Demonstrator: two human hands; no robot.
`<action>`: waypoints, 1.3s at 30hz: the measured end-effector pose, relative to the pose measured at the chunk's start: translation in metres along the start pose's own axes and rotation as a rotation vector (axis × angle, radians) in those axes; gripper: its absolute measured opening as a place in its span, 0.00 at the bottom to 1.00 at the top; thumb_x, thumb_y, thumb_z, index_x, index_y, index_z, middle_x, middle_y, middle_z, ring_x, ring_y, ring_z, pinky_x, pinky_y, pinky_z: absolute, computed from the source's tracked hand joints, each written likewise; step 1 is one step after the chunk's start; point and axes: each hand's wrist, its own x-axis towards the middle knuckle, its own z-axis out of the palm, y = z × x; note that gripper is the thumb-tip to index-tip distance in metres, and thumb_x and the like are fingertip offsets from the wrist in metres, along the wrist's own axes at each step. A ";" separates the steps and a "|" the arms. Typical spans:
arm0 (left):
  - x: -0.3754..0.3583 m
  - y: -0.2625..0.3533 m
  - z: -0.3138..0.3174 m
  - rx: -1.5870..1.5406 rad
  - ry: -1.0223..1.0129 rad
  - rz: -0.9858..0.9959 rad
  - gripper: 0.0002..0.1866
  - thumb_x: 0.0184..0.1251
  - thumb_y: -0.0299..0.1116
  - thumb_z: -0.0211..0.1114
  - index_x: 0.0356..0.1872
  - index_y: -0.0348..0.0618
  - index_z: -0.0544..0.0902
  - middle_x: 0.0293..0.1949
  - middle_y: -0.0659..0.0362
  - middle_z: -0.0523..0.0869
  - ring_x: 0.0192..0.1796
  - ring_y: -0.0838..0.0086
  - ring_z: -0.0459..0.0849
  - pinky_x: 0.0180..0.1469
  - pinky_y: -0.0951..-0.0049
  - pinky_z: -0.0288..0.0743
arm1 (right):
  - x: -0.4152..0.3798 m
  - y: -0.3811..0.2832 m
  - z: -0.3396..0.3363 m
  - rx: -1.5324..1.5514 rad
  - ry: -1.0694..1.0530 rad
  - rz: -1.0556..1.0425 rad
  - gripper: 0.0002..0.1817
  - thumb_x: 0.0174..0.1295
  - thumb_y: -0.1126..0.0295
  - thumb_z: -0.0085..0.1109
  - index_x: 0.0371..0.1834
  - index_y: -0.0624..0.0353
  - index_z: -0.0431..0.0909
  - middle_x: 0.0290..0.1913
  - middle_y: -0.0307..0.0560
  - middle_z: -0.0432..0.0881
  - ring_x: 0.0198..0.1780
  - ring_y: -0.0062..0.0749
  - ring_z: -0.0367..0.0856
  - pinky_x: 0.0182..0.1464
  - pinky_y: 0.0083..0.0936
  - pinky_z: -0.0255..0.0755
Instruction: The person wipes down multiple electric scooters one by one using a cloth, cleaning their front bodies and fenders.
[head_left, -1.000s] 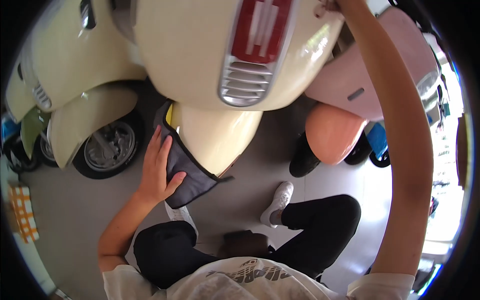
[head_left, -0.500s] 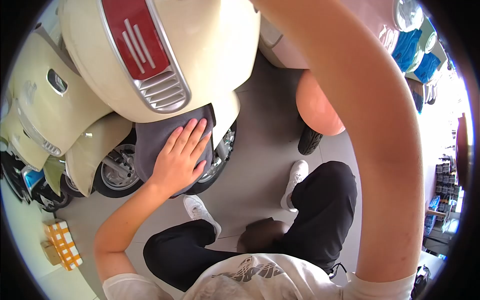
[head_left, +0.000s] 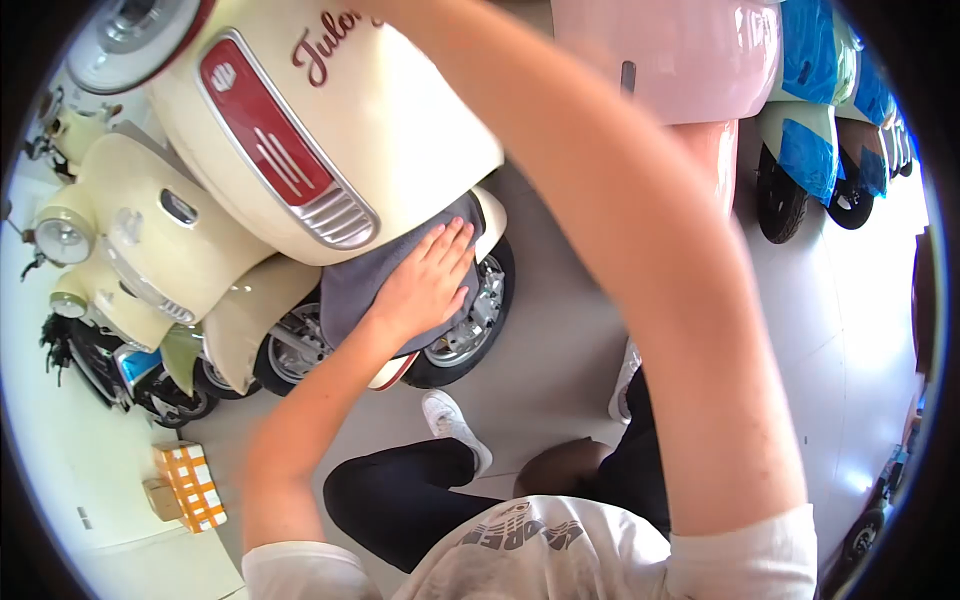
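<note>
My left hand (head_left: 424, 286) lies flat with fingers stretched on a dark grey cloth (head_left: 352, 290). The cloth drapes over the front mudguard of a cream scooter (head_left: 420, 130), just above its front wheel (head_left: 470, 335). A red panel (head_left: 268, 135) with a silver frame runs down the scooter's front, and red lettering is beside it. My right arm (head_left: 640, 240) stretches up across the scooter and leaves the view at the top, so the right hand is hidden.
More cream scooters (head_left: 170, 220) stand close on the left. A pink scooter (head_left: 670, 60) is at the upper right, with scooters partly wrapped in blue film (head_left: 808, 160) beyond it. Taped boxes (head_left: 190, 487) sit on the floor at lower left.
The view has shifted, bringing the scooter's lettering and headlight into sight. My left hand stays flat on the cloth, and more red-edged mudguard shows below it. My right arm still reaches upward.
</note>
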 end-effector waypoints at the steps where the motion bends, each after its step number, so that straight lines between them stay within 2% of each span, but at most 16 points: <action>1: -0.004 -0.001 -0.003 -0.040 0.075 0.016 0.29 0.70 0.45 0.63 0.66 0.37 0.81 0.75 0.48 0.74 0.80 0.57 0.66 0.83 0.57 0.54 | -0.030 -0.010 -0.019 0.019 0.119 0.019 0.33 0.68 0.55 0.57 0.70 0.68 0.73 0.71 0.69 0.74 0.74 0.61 0.70 0.76 0.46 0.61; 2: -0.007 -0.002 -0.009 -0.106 0.161 0.019 0.25 0.65 0.38 0.67 0.62 0.38 0.83 0.68 0.49 0.79 0.75 0.56 0.72 0.79 0.56 0.62 | -0.077 -0.021 -0.032 0.040 0.231 0.039 0.31 0.70 0.55 0.56 0.69 0.67 0.76 0.69 0.70 0.76 0.73 0.61 0.71 0.75 0.44 0.62; 3: -0.011 -0.002 -0.011 -0.171 0.208 -0.022 0.23 0.61 0.34 0.67 0.58 0.38 0.83 0.65 0.49 0.80 0.72 0.56 0.74 0.76 0.55 0.65 | -0.118 -0.031 -0.033 0.226 0.407 0.093 0.12 0.67 0.68 0.58 0.50 0.62 0.80 0.47 0.52 0.83 0.54 0.44 0.81 0.57 0.37 0.72; 4: -0.015 -0.002 -0.012 -0.237 0.257 -0.061 0.21 0.58 0.31 0.68 0.55 0.38 0.83 0.61 0.48 0.81 0.69 0.55 0.76 0.74 0.54 0.68 | -0.162 -0.041 -0.049 0.288 0.374 0.289 0.09 0.66 0.70 0.61 0.45 0.63 0.79 0.44 0.49 0.83 0.48 0.39 0.82 0.51 0.34 0.73; 5: -0.019 -0.001 -0.013 -0.222 0.261 -0.068 0.21 0.58 0.31 0.68 0.55 0.38 0.83 0.61 0.48 0.81 0.69 0.55 0.76 0.74 0.54 0.68 | -0.208 -0.040 -0.050 0.381 0.402 0.361 0.08 0.70 0.70 0.59 0.44 0.64 0.79 0.40 0.46 0.82 0.45 0.31 0.81 0.47 0.29 0.73; 6: -0.021 0.004 -0.013 -0.292 0.309 -0.085 0.19 0.57 0.28 0.67 0.52 0.37 0.82 0.58 0.47 0.81 0.66 0.53 0.77 0.70 0.54 0.71 | -0.250 -0.038 -0.051 0.351 0.396 0.373 0.07 0.75 0.74 0.53 0.38 0.64 0.77 0.34 0.35 0.76 0.38 0.16 0.70 0.42 0.18 0.66; 8: -0.030 0.010 -0.012 -0.354 0.346 -0.100 0.17 0.56 0.25 0.66 0.49 0.36 0.82 0.54 0.46 0.81 0.63 0.51 0.78 0.67 0.53 0.73 | -0.324 -0.028 -0.046 0.269 0.261 0.628 0.08 0.74 0.73 0.54 0.46 0.66 0.80 0.43 0.48 0.85 0.47 0.32 0.82 0.52 0.28 0.74; 9: -0.033 0.015 -0.009 -0.502 0.364 -0.147 0.16 0.56 0.23 0.65 0.48 0.35 0.81 0.52 0.45 0.81 0.59 0.49 0.79 0.63 0.54 0.75 | -0.349 -0.025 -0.042 0.357 0.193 0.674 0.10 0.75 0.74 0.51 0.51 0.67 0.80 0.46 0.43 0.84 0.50 0.23 0.79 0.55 0.22 0.72; 11: -0.027 0.027 -0.010 -0.673 0.520 -0.215 0.12 0.57 0.19 0.63 0.44 0.34 0.81 0.44 0.46 0.82 0.48 0.45 0.81 0.51 0.54 0.79 | -0.376 -0.012 -0.034 0.256 0.083 0.569 0.15 0.76 0.72 0.49 0.59 0.67 0.78 0.57 0.52 0.80 0.60 0.36 0.78 0.65 0.29 0.69; 15: -0.045 0.031 -0.025 -0.609 0.498 -0.356 0.04 0.58 0.18 0.63 0.35 0.35 0.81 0.38 0.51 0.81 0.41 0.49 0.80 0.46 0.53 0.75 | -0.391 -0.013 -0.029 0.172 0.006 0.490 0.24 0.76 0.67 0.53 0.69 0.69 0.72 0.69 0.62 0.71 0.70 0.57 0.68 0.74 0.42 0.61; 19: -0.074 0.015 -0.028 -0.429 0.683 -0.749 0.10 0.62 0.21 0.63 0.44 0.38 0.80 0.45 0.49 0.80 0.49 0.54 0.80 0.56 0.56 0.75 | -0.396 -0.019 -0.020 -0.114 -0.058 0.529 0.36 0.72 0.64 0.58 0.79 0.72 0.59 0.77 0.74 0.57 0.77 0.70 0.57 0.80 0.53 0.52; 22: -0.112 -0.013 0.023 -0.922 0.760 -1.233 0.19 0.80 0.34 0.59 0.65 0.34 0.76 0.63 0.48 0.79 0.66 0.60 0.78 0.71 0.62 0.69 | -0.400 -0.015 -0.014 -0.202 -0.057 0.528 0.39 0.74 0.61 0.58 0.80 0.73 0.54 0.82 0.75 0.50 0.83 0.70 0.49 0.83 0.52 0.46; 25: -0.139 -0.021 0.053 -0.925 0.614 -1.242 0.23 0.84 0.41 0.55 0.68 0.34 0.76 0.67 0.48 0.78 0.69 0.61 0.77 0.72 0.63 0.67 | -0.393 -0.015 -0.007 -0.220 -0.074 0.575 0.43 0.73 0.59 0.57 0.80 0.78 0.50 0.84 0.78 0.43 0.85 0.71 0.41 0.84 0.56 0.40; 30: -0.144 -0.017 0.060 -0.932 0.719 -1.195 0.27 0.87 0.46 0.46 0.67 0.34 0.80 0.65 0.49 0.82 0.70 0.61 0.76 0.73 0.63 0.66 | -0.377 -0.005 0.015 -0.400 -0.038 0.548 0.46 0.75 0.55 0.53 0.81 0.80 0.45 0.84 0.78 0.43 0.85 0.71 0.40 0.84 0.59 0.36; 34: -0.125 0.006 0.058 -0.634 0.717 -1.123 0.24 0.85 0.40 0.50 0.70 0.34 0.76 0.68 0.46 0.78 0.70 0.55 0.76 0.73 0.60 0.66 | -0.358 0.022 0.006 -0.390 0.014 0.535 0.44 0.74 0.54 0.53 0.80 0.78 0.50 0.83 0.74 0.49 0.85 0.68 0.43 0.84 0.59 0.37; 39: -0.127 0.015 0.062 -0.577 0.687 -1.143 0.24 0.84 0.38 0.50 0.72 0.36 0.75 0.70 0.45 0.76 0.70 0.53 0.75 0.72 0.57 0.66 | -0.361 0.131 -0.042 -0.191 0.021 0.711 0.29 0.81 0.56 0.42 0.71 0.70 0.71 0.71 0.68 0.74 0.74 0.62 0.69 0.79 0.48 0.57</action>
